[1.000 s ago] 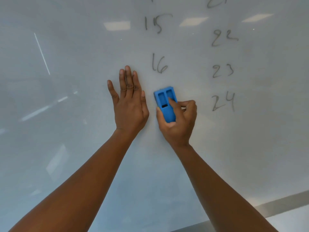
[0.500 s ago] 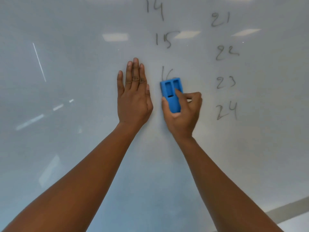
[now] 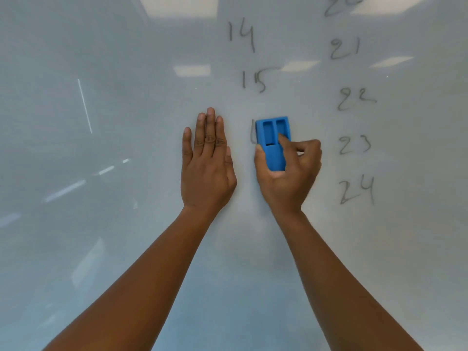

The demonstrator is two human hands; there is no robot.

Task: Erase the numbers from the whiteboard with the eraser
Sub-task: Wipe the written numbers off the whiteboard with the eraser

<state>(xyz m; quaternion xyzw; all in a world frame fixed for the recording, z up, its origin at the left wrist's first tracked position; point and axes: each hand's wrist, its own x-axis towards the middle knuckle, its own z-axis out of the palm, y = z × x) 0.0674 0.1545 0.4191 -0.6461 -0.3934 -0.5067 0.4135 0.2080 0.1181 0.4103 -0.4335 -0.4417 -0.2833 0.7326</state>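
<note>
A whiteboard (image 3: 101,249) fills the view. My right hand (image 3: 288,178) grips a blue eraser (image 3: 273,145) and presses it flat against the board over the number 16; only the stroke of the 1 (image 3: 252,134) shows at the eraser's left edge. My left hand (image 3: 206,165) rests flat on the board just left of the eraser, fingers together and pointing up, holding nothing. Above the eraser are the handwritten numbers 15 (image 3: 254,81) and 14 (image 3: 241,36). A second column to the right reads 21 (image 3: 345,48), 22 (image 3: 355,98), 23 (image 3: 354,144) and 24 (image 3: 357,190).
Ceiling lights reflect on the glossy board as pale patches (image 3: 192,70). A thin white streak (image 3: 84,106) shows at the left. A partly cut-off number (image 3: 342,6) sits at the top edge.
The eraser has slid up the board and now covers most of the 16, which was fully visible a second ago. The view has tilted up, so 14 and 21 appear.
</note>
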